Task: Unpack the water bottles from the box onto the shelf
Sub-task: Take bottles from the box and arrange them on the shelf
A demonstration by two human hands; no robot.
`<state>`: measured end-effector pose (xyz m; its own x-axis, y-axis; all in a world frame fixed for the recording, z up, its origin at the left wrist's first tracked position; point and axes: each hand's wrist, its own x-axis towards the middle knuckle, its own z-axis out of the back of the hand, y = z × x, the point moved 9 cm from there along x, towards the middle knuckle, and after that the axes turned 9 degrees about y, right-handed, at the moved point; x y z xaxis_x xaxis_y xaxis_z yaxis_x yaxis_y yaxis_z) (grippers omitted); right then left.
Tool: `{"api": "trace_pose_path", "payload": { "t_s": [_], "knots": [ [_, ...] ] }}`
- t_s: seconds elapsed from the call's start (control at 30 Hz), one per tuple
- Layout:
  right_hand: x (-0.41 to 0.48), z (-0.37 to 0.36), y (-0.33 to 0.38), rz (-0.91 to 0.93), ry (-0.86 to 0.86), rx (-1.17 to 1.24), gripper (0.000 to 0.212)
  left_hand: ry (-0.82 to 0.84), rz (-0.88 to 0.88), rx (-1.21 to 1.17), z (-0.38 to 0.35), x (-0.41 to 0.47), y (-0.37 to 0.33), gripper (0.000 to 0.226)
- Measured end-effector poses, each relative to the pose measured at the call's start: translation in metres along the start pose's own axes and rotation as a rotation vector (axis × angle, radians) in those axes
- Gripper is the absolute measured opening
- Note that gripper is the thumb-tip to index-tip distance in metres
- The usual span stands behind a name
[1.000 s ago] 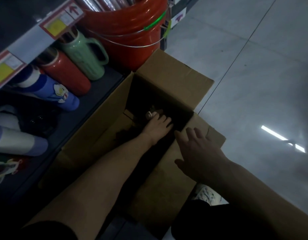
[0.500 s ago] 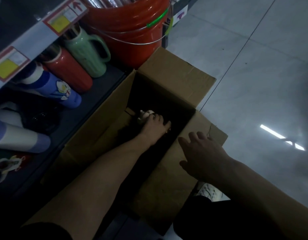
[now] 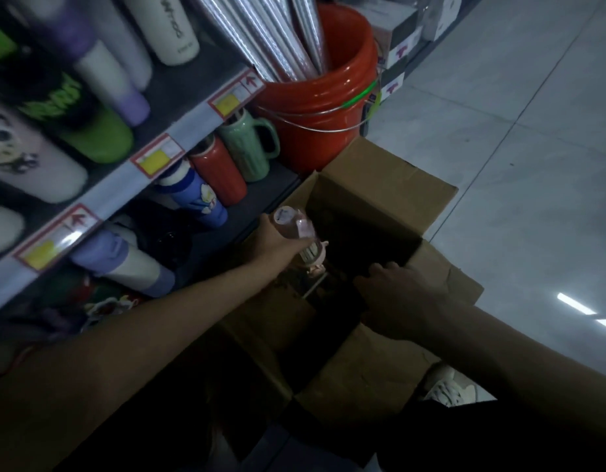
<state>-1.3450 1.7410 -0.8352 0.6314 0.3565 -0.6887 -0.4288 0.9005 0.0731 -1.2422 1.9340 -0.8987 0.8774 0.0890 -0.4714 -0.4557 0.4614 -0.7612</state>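
An open cardboard box (image 3: 390, 185) sits on the floor beside the shelf. My left hand (image 3: 277, 241) grips a pale pink water bottle (image 3: 299, 233), tilted, above the box's left edge near the lower shelf (image 3: 260, 202). My right hand (image 3: 396, 294) reaches into the box's dark interior on its right side; its fingertips are hidden in shadow. The lower shelf holds a blue cartoon bottle (image 3: 196, 197), a red bottle (image 3: 219, 172) and a green mug (image 3: 250, 144).
An orange bucket (image 3: 315, 107) with silver rolls stands behind the box. The upper shelf (image 3: 124, 178) carries several white, purple and green bottles behind price tags. Grey tiled floor (image 3: 516, 148) lies to the right. My shoe (image 3: 448, 390) shows below the box flap.
My left hand lifted the pink bottle up out of the box toward the shelf. My right hand dipped over the box edge into it. The view tilted upward, showing the upper shelf.
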Motion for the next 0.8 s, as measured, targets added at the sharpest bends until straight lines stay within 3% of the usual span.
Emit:
{"api": "trace_pose_path", "payload": {
  "t_s": [0.07, 0.23, 0.33, 0.43, 0.57, 0.67, 0.8],
  "knots": [
    [-0.003, 0.013, 0.014, 0.000, 0.004, -0.026, 0.042, -0.031, 0.022, -0.153, 0.027, -0.019, -0.006, 0.091],
    [-0.017, 0.032, 0.061, -0.020, 0.060, -0.121, 0.030, -0.002, -0.007, -0.459, 0.076, -0.085, -0.038, 0.049],
    [-0.029, 0.044, 0.093, 0.052, 0.065, -0.059, 0.036, 0.040, -0.057, -0.641, 0.099, -0.122, -0.052, 0.059],
    [-0.041, 0.060, 0.116, 0.133, 0.021, 0.054, 0.056, 0.028, -0.108, -0.842, 0.114, -0.150, -0.057, 0.070],
    [-0.057, 0.091, 0.120, 0.230, -0.129, 0.450, 0.060, 0.107, -0.082, -1.095, 0.106, -0.163, -0.063, 0.057],
    [-0.061, 0.120, 0.108, 0.295, -0.295, 0.794, 0.047, 0.228, -0.121, -1.084, 0.100, -0.168, -0.077, 0.054],
    [-0.059, 0.135, 0.091, 0.325, -0.385, 1.400, 0.049, 0.286, -0.112, -1.097, 0.097, -0.174, -0.090, 0.041]
  ]
}}
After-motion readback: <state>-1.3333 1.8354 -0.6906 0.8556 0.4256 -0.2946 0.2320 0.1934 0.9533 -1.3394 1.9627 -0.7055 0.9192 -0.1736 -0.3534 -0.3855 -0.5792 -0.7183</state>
